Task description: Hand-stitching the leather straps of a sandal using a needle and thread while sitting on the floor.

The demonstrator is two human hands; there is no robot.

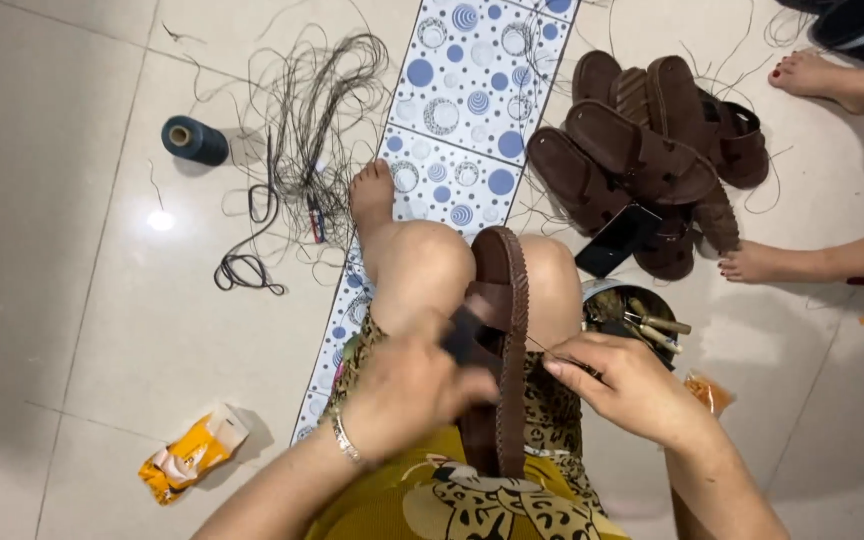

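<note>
From the head camera, a brown sandal (502,330) stands on edge between the person's knees, above the lap. The left hand (407,385) is closed around its strap, and the right hand (627,385) pinches a thin thread (542,348) beside the sole. A pile of brown sandals (642,150), a tool tin (642,315), a dark thread spool (192,140) and a yellow packet (192,455) lie on the floor (82,300).

Glossy white floor tiles (132,330) with a blue-dotted tile strip (472,110).

One thread spool (195,139), one yellow packet (190,458), one tool tin (638,312).
</note>
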